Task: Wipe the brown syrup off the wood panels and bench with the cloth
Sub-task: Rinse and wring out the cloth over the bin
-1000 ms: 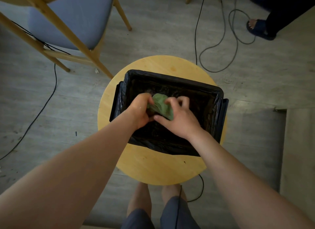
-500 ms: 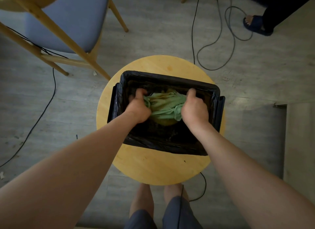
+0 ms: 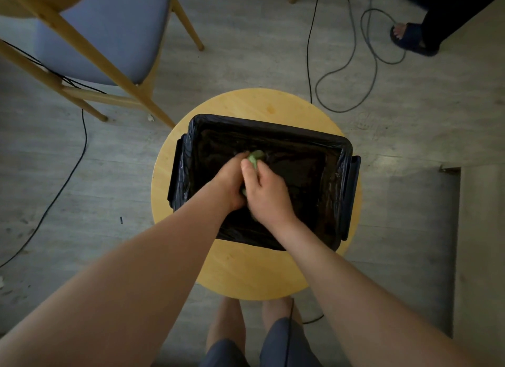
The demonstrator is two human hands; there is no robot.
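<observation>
A green cloth (image 3: 255,157) is bunched up between both my hands, over a black bin-liner-lined tub (image 3: 276,132) that stands on a round wooden stool (image 3: 246,273). My left hand (image 3: 232,179) grips the cloth from the left. My right hand (image 3: 266,191) grips it from the right, thumb against the cloth. The two hands press together, so only a small green tip shows above the fingers. A faint brown spot (image 3: 271,109) marks the stool top behind the tub.
A wooden chair with a blue seat (image 3: 109,33) stands at the back left. Cables (image 3: 366,65) loop over the grey floor behind the stool, and a thin black cable (image 3: 65,180) runs at left. Another person's sandalled foot (image 3: 410,38) is at the top right. My own legs (image 3: 254,334) are below the stool.
The cloth was spread wide between my hands half a second ago. My hands have come together and the cloth is bunched tight between them, lower inside the tub.
</observation>
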